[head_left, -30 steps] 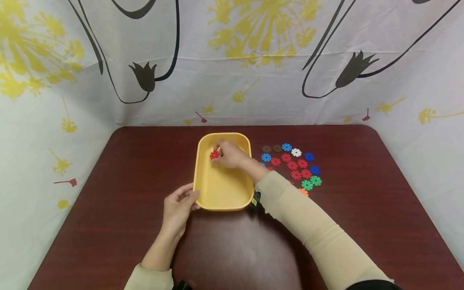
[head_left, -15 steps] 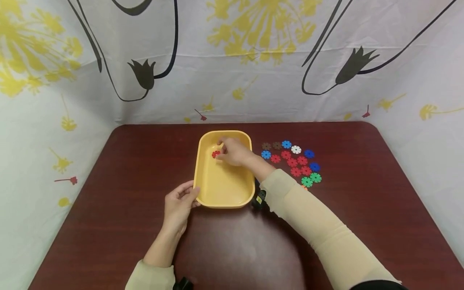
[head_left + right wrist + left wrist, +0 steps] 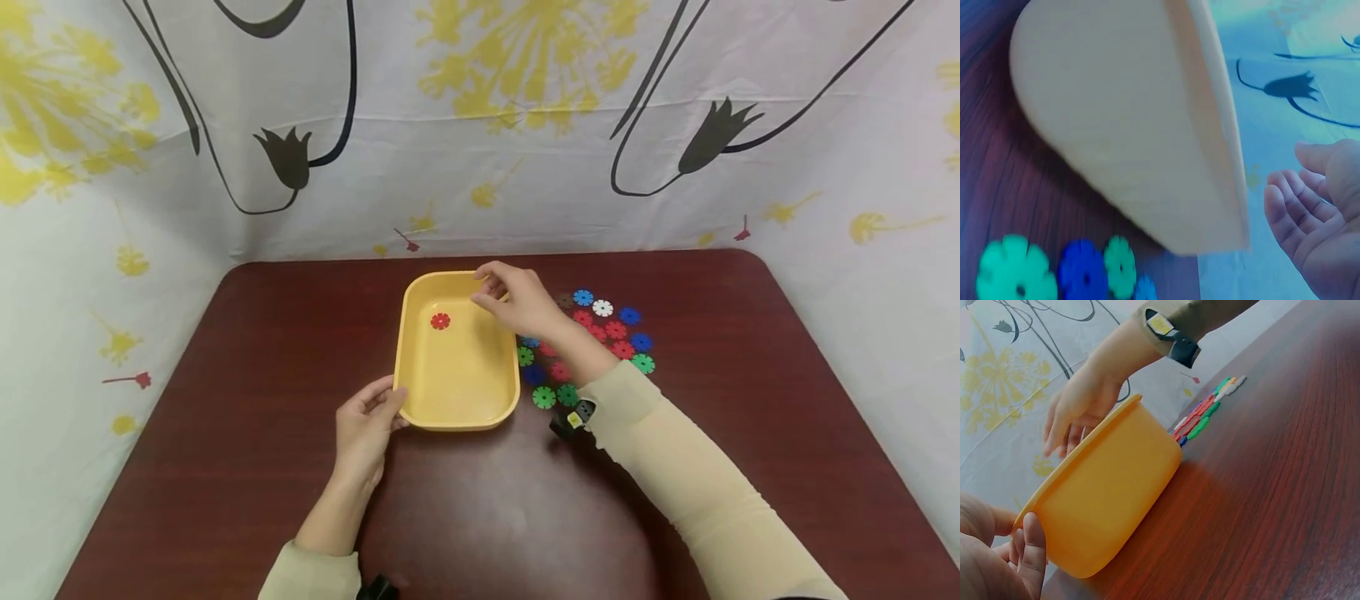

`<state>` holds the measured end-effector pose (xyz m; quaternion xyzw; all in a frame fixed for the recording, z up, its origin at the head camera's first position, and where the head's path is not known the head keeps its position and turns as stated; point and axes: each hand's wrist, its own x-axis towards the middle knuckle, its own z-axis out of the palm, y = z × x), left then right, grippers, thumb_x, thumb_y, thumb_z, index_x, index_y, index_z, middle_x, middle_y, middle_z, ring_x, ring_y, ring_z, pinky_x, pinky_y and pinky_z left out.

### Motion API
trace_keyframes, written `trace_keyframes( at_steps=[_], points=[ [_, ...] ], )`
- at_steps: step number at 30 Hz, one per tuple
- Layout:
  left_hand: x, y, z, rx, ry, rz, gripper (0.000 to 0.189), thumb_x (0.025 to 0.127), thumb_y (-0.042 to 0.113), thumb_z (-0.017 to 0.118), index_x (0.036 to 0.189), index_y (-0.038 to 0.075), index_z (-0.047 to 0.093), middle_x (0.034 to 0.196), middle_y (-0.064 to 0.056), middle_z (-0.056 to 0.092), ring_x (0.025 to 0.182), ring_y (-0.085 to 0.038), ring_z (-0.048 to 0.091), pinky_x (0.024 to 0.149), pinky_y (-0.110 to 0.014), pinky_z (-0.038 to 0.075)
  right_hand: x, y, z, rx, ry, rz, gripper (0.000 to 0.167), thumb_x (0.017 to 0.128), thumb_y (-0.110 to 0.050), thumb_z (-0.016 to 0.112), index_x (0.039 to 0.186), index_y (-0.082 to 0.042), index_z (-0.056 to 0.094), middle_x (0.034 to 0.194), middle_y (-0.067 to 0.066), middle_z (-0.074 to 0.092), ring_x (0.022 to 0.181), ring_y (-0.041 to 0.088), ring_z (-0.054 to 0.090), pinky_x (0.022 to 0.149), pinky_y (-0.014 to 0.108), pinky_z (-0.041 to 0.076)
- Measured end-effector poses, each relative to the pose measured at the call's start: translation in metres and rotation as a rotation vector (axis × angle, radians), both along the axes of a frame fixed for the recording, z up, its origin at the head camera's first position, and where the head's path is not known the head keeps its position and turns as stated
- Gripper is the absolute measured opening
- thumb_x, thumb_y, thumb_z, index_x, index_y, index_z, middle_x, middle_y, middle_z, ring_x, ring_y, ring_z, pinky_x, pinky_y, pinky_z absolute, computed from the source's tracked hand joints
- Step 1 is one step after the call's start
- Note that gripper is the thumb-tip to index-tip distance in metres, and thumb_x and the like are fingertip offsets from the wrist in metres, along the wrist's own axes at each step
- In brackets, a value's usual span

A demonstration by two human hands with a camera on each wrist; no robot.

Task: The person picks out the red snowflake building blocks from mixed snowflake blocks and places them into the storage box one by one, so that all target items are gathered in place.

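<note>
A yellow plastic tray (image 3: 457,392) stands on the table, a single red notched disc (image 3: 440,321) lying inside it. My left hand (image 3: 367,425) grips the tray's near left corner, with the thumb over the rim and fingers beneath, as the left wrist view (image 3: 1007,556) also shows from the side. Above the tray's far right rim is my right hand (image 3: 517,298), its fingers loosely bent and nothing between them. In the right wrist view that hand (image 3: 1316,212) is seen palm-side, beside the tray's wall (image 3: 1116,112).
To the tray's right lie several flat notched discs, among them a white disc (image 3: 602,308), a blue disc (image 3: 630,316) and a green disc (image 3: 544,397). My right forearm covers some of them. A patterned cloth (image 3: 480,167) hangs behind the dark wooden table (image 3: 225,433).
My right hand has let go of the red disc in the tray and moved up and right to the far right rim. The left hand keeps its hold.
</note>
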<state>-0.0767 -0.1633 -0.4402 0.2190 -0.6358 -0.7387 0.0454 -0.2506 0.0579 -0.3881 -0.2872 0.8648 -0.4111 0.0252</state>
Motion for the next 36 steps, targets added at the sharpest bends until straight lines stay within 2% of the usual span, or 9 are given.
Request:
trace_keyframes(
  at_steps=[7,15,30,36],
  points=[
    [0.0,0.001,0.001,-0.005,0.003,0.005,0.031,0.095,0.002,0.069,0.124,-0.008,0.064,0.09,-0.004,0.059,0.064,-0.009,0.059,0.058,-0.019,0.056,0.003,0.036,-0.001,-0.043,0.033,-0.054,0.026,0.099,-0.016,0.068,0.121,-0.001,0.064,0.095,0.007,0.067,0.084,0.021,0.064,0.074,0.036,0.055],
    [0.001,0.002,0.003,0.014,0.005,0.018,0.031,0.096,0.0,0.068,0.125,-0.009,0.063,0.09,-0.004,0.057,0.065,-0.008,0.059,0.058,-0.018,0.055,0.008,0.063,-0.013,0.014,-0.026,-0.089,0.029,0.099,-0.021,0.069,0.12,-0.002,0.065,0.096,0.007,0.067,0.087,0.022,0.064,0.074,0.038,0.055],
    [0.002,0.006,0.002,0.026,0.003,0.014,0.033,0.095,0.002,0.069,0.126,-0.01,0.062,0.09,-0.003,0.056,0.066,-0.007,0.059,0.059,-0.018,0.055,0.017,0.093,-0.039,0.093,-0.08,-0.118,0.03,0.099,-0.021,0.069,0.118,0.001,0.064,0.096,0.007,0.065,0.085,0.022,0.062,0.071,0.036,0.054],
    [0.001,0.005,0.003,0.033,0.003,0.02,0.033,0.096,0.001,0.068,0.125,-0.01,0.062,0.09,-0.003,0.056,0.065,-0.007,0.059,0.058,-0.018,0.055,0.018,0.098,-0.044,0.138,-0.102,-0.1,0.031,0.097,-0.019,0.072,0.118,0.002,0.064,0.094,0.007,0.064,0.078,0.021,0.059,0.066,0.035,0.052]
  ],
)
